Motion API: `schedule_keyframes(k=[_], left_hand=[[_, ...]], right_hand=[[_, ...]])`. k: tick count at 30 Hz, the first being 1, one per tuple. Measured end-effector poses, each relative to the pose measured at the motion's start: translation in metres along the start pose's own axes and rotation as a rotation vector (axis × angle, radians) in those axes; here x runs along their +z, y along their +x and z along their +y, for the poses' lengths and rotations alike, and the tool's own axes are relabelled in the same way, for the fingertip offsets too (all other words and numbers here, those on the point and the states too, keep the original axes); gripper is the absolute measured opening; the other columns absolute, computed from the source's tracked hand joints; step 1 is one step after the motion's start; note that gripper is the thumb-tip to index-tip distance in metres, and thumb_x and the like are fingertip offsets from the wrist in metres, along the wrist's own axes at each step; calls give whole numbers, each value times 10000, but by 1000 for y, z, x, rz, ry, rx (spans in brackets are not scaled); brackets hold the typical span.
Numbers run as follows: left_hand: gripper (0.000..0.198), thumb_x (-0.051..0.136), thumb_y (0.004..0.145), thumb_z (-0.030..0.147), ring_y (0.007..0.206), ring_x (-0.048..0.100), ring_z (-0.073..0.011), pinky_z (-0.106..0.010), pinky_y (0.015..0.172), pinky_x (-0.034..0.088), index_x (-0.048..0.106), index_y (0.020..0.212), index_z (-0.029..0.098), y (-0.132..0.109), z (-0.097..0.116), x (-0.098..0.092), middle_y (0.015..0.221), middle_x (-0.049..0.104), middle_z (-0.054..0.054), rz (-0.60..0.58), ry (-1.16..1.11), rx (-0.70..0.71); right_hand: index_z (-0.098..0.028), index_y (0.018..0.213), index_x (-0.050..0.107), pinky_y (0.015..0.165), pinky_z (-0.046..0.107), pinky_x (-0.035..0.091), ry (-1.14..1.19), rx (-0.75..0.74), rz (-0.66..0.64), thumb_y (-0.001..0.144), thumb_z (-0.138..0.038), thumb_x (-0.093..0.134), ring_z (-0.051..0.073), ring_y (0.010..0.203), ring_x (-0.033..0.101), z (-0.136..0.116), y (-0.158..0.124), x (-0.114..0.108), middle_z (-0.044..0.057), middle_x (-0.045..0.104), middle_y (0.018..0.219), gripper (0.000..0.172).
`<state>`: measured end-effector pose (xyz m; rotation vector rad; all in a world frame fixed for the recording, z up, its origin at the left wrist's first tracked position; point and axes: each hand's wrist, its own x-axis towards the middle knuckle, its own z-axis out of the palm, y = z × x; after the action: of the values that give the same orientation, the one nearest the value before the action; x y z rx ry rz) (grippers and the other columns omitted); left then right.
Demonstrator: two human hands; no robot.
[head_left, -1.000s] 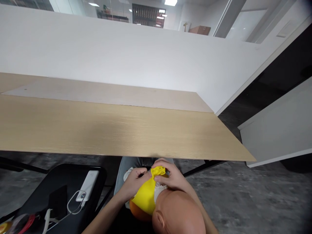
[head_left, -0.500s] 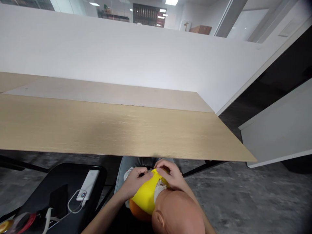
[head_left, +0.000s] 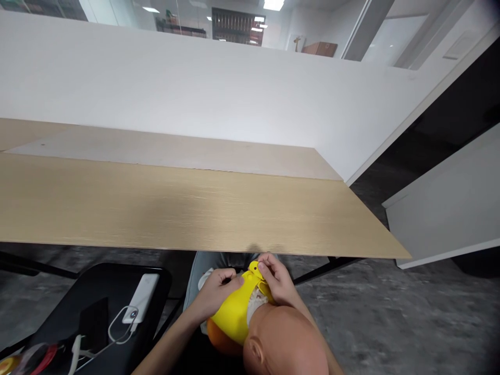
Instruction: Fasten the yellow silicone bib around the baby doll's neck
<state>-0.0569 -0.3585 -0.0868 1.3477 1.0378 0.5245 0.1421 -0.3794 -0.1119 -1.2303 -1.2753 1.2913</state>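
A yellow silicone bib lies around the neck of a bald doll that rests on my lap, with the doll's head nearest the camera. My right hand pinches the bib's strap end, which has small holes in it. My left hand grips the bib's left edge. A white frilled cloth shows at the doll's neck. An orange rounded object sticks out under the bib, mostly hidden.
A pale wooden table edge runs just beyond my hands. At the lower left, a white power bank with a cable lies on a black chair seat. My jeans show behind the doll, above a grey floor.
My right hand has shifted right and up along the strap and now pinches its end. My hands stand slightly further apart, and the strap tip shows above the fingers.
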Motion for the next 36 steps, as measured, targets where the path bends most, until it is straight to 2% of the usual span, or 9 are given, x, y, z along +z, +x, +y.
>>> schedule_keyframes(k=[4,11,22,36], left_hand=[[463,542,761,570,548,301,-88,-212,492,238,354,573,191,0,1,0,573,326,55,0,8,-7],[451,543,770,557,544,301,-86,-208,487,241,363,580,190,2,-2,0,570,326,56,-1,2,3],[424,537,791,519,551,313,-85,-205,489,241,369,589,186,2,-2,-1,584,338,52,-14,4,8],[397,538,800,488,557,326,-88,-212,493,241,379,600,184,4,-2,-2,592,338,51,-3,19,9]], right_hand=[[-182,930,486,697,258,414,65,4,19,909,-498,536,151,772,542,3,-1,1,33,559,833,320],[-201,936,457,681,266,431,191,33,-20,899,-507,553,151,744,565,0,-1,3,51,628,871,323],[-180,903,486,687,239,405,110,-59,37,914,-452,547,132,767,518,6,0,1,43,576,898,280],[-166,873,472,605,245,336,-10,-88,97,894,-500,522,121,660,424,11,3,-2,11,473,764,339]])
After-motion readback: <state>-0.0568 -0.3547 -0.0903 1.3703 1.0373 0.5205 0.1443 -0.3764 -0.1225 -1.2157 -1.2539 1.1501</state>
